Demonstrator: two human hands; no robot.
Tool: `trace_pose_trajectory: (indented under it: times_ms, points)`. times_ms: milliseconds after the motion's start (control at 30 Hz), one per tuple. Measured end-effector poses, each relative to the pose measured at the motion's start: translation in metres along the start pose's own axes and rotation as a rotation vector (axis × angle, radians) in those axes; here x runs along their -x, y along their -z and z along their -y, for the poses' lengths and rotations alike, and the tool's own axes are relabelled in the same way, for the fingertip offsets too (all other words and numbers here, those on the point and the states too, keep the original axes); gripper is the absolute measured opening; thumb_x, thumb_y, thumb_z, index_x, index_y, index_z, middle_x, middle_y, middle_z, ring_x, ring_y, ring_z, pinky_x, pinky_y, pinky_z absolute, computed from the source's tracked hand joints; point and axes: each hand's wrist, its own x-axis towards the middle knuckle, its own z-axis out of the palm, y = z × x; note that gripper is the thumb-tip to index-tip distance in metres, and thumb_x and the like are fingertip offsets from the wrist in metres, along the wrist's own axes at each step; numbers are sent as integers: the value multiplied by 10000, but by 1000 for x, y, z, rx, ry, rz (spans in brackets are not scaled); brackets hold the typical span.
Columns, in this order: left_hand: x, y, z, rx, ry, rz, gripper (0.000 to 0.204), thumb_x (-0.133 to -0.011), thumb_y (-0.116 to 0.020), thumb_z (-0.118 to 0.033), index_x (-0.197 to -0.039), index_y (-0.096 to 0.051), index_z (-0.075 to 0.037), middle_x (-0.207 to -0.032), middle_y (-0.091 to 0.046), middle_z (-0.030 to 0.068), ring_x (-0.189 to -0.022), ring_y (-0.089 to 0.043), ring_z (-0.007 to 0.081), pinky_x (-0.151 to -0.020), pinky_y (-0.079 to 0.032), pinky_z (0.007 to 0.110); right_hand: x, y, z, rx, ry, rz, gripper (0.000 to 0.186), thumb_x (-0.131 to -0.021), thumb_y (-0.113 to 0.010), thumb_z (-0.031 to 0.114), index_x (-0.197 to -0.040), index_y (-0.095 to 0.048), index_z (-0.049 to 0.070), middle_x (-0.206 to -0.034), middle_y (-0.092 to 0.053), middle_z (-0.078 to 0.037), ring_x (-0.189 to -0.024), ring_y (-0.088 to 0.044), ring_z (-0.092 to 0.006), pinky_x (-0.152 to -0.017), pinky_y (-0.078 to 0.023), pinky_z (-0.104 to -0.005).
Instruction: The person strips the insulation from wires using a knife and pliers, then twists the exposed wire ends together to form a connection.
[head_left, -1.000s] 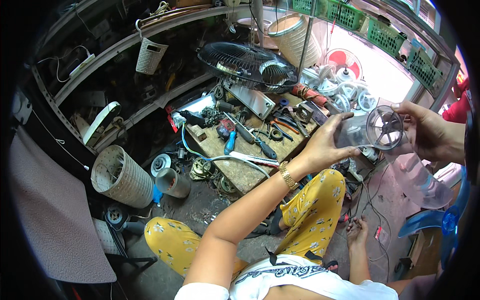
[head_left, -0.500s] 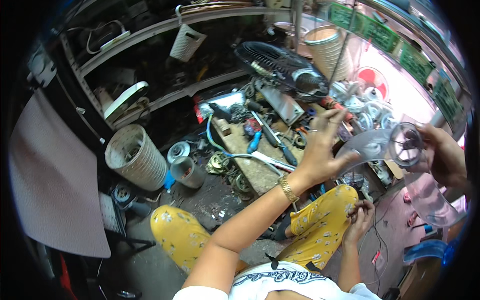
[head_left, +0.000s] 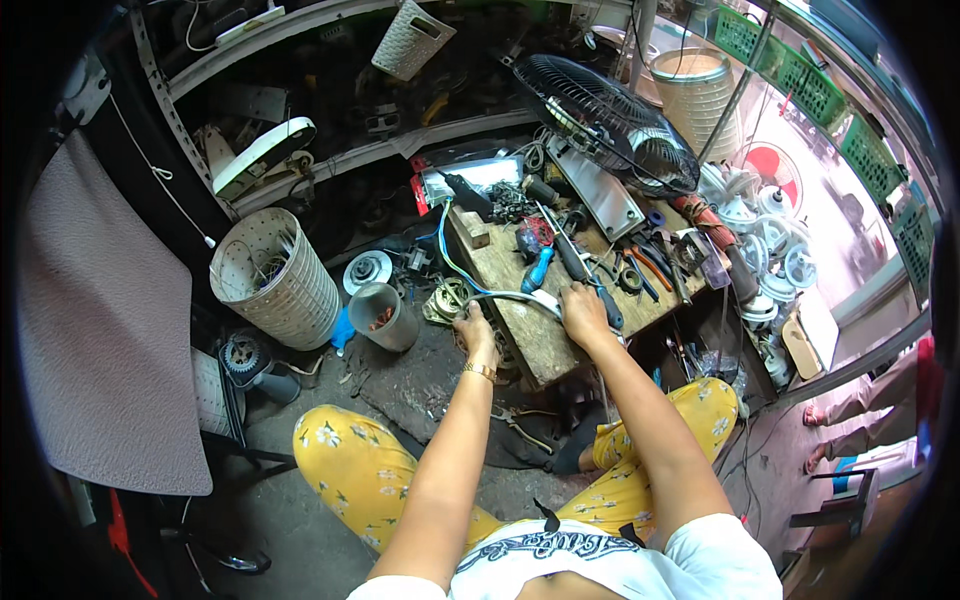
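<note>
Your left hand point(head_left: 477, 338) is at the left edge of the desk point(head_left: 525, 345), fingers bent, near the bend of the grey cable point(head_left: 512, 296) and just beside a stator with windings point(head_left: 447, 300); can't tell if it pinches anything. Your right hand point(head_left: 585, 315) is curled low over the desk, by the cable's far stretch and just beside a dark screwdriver handle point(head_left: 608, 305) (fingertips too small to read, so can't tell its grip either). The hands are apart, cable running between them across the desk edge, blue and green-yellow wires at its upper end. Also on the desk: blue screwdriver point(head_left: 539, 268), tape roll point(head_left: 629, 280), orange-handled pliers point(head_left: 652, 268), wooden block point(head_left: 470, 228). Black fan point(head_left: 605, 115) is beyond, white plastic parts point(head_left: 770, 235) off to the right. Left of your left hand, a grey cup point(head_left: 388, 325) holds reddish bits, near a perforated bin point(head_left: 310, 300).
</note>
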Motion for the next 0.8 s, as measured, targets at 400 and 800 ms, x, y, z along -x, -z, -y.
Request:
trace_pose_trajectory:
  times_ms: [400,800]
  points:
    - [6,-11,-45,162,-196,207,126,-995,-500,-220,-1027,-483,-99,-851,-585,22,-730,-559,106,-608,-451,254,-29,24,91,-480,329,-216,360,-885,-638,250,-1155,-622,12,-1123,-612,-207,-1016,-572,-343,-893,-444,-406]
    - [25,65,-83,458,187,-54,507,-1013,-318,-496,-1039,-571,-57,-1050,-604,81,-1002,-567,216,-908,-466,380,-3,-57,206,-1232,-32,151,282,-962,-535,231,-944,-644,-28,-892,-661,-117,-823,-617,-200,-778,-483,-347]
